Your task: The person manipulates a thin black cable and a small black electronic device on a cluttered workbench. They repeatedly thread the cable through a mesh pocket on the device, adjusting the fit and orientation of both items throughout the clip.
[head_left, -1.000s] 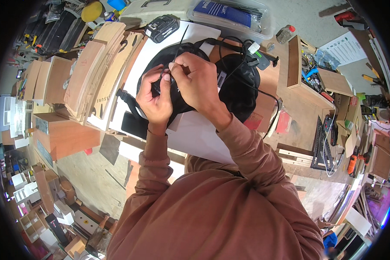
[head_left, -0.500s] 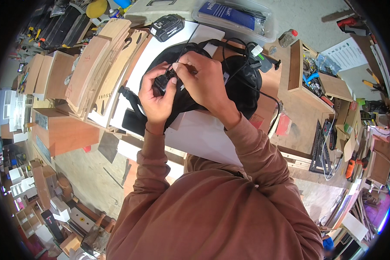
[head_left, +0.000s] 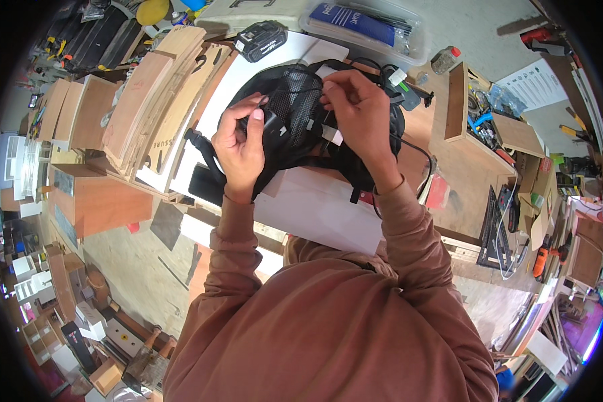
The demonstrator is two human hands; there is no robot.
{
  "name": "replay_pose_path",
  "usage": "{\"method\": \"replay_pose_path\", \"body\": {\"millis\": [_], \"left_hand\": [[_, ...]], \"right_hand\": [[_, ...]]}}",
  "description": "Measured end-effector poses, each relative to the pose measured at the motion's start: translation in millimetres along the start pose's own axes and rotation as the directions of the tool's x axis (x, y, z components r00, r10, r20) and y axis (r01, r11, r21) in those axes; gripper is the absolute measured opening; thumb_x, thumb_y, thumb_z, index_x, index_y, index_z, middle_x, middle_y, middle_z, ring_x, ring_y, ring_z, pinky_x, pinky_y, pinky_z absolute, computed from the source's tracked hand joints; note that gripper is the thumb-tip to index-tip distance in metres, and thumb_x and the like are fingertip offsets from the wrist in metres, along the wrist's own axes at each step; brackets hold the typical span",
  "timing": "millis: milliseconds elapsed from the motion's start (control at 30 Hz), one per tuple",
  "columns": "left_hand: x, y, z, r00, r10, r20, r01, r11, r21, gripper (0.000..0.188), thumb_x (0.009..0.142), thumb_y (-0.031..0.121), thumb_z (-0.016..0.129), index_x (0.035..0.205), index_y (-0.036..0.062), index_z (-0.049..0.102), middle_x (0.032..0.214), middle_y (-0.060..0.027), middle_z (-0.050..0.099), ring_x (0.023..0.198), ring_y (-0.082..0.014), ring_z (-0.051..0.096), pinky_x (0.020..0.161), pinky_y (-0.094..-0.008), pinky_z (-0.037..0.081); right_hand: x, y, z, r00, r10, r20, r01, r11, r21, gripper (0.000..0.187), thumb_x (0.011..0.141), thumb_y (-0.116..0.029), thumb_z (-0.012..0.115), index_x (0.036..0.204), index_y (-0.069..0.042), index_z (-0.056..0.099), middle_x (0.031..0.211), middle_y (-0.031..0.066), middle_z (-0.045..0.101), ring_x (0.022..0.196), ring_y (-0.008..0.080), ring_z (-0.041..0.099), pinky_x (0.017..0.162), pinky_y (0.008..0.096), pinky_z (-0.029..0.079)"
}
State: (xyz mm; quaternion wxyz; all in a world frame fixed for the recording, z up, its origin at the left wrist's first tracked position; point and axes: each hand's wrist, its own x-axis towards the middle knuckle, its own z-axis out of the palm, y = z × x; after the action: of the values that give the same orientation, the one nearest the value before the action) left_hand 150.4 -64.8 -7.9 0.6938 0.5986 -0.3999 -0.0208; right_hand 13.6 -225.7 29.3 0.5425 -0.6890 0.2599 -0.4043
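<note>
A black bag (head_left: 295,100) with mesh panels and straps lies on a white board (head_left: 315,208) in front of me. My left hand (head_left: 240,144) is closed around a small black boxy device (head_left: 269,124), partly hidden by the fingers and dark against the bag. Above the bag's right half, my right hand (head_left: 358,107) pinches what looks like a thin dark cord (head_left: 300,90), which stretches across toward the left fingertips. The right fingertips partly cover their grip. A black strap with a buckle (head_left: 197,144) sticks out from the bag's left side.
Beyond the bag sit a black tool battery (head_left: 261,40) and a clear plastic bin (head_left: 419,43). Stacked wooden panels (head_left: 141,107) stand on the left. To the right are a wooden tray of small parts (head_left: 457,107), a red-capped jar (head_left: 445,60) and a black keyboard (head_left: 494,224).
My right hand has moved right, away from my left hand, drawing the thin cord out between them. The left hand stays nearly in place with the device. More of the bag's mesh shows.
</note>
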Motion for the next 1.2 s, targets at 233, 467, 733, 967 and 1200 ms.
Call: {"method": "replay_pose_path", "body": {"millis": [233,467,733,967,1200], "left_hand": [[-1,3,7,0.999,-0.007,-0.042,0.006,1.000,-0.030,0.008,0.105,0.002,0.061,0.106,-0.0053,0.063,0.116,-0.0198,0.072,0.115,-0.0259,0.070,0.100,-0.0345,0.053],[-1,0,6,1.000,0.018,-0.021,-0.020,0.997,-0.080,0.006,0.105,0.003,0.061,0.104,-0.0034,0.062,0.114,-0.0178,0.071,0.118,-0.0271,0.068,0.103,-0.0369,0.051],[1,7,7,0.997,-0.073,-0.038,0.068,0.991,-0.115,0.008,0.105,0.004,0.061,0.109,-0.0036,0.063,0.118,-0.0158,0.070,0.113,-0.0210,0.068,0.103,-0.0336,0.050],[5,10,-1,0.977,-0.196,0.081,0.208,0.957,-0.201,0.018,0.106,0.006,0.060,0.120,-0.0039,0.066,0.120,-0.0132,0.072,0.113,-0.0174,0.067,0.104,-0.0305,0.050],[15,13,-13,0.955,-0.227,0.190,0.270,0.930,-0.249,0.023,0.107,0.005,0.058,0.127,-0.0042,0.065,0.121,-0.0124,0.073,0.116,-0.0188,0.067,0.106,-0.0324,0.049]], "right_hand": [[-2,19,-49,0.999,0.021,-0.037,-0.036,0.870,-0.492,0.026,0.092,-0.025,0.076,0.095,0.001,0.075,0.081,0.0155,0.075,0.073,0.0279,0.075,0.070,0.0365,0.058],[-39,35,-23,0.983,0.179,0.045,-0.092,0.685,-0.723,0.084,0.082,-0.052,0.084,0.135,0.005,0.053,0.109,0.0325,0.063,0.105,0.0523,0.068,0.083,0.0522,0.059],[-38,42,-28,0.983,0.177,0.045,-0.118,0.805,-0.582,0.078,0.072,-0.041,0.095,0.131,0.000,0.065,0.101,0.0207,0.072,0.096,0.0369,0.072,0.087,0.0425,0.057],[3,-26,-59,0.999,-0.013,0.050,0.034,0.894,-0.447,0.065,0.070,-0.024,0.096,0.123,0.000,0.067,0.104,0.0164,0.070,0.087,0.0309,0.070,0.080,0.0402,0.057],[42,-96,-47,0.911,-0.352,0.216,0.409,0.839,-0.358,0.063,0.078,-0.017,0.092,0.134,-0.007,0.066,0.115,0.0098,0.067,0.088,0.0186,0.071,0.077,0.0329,0.060]]}}
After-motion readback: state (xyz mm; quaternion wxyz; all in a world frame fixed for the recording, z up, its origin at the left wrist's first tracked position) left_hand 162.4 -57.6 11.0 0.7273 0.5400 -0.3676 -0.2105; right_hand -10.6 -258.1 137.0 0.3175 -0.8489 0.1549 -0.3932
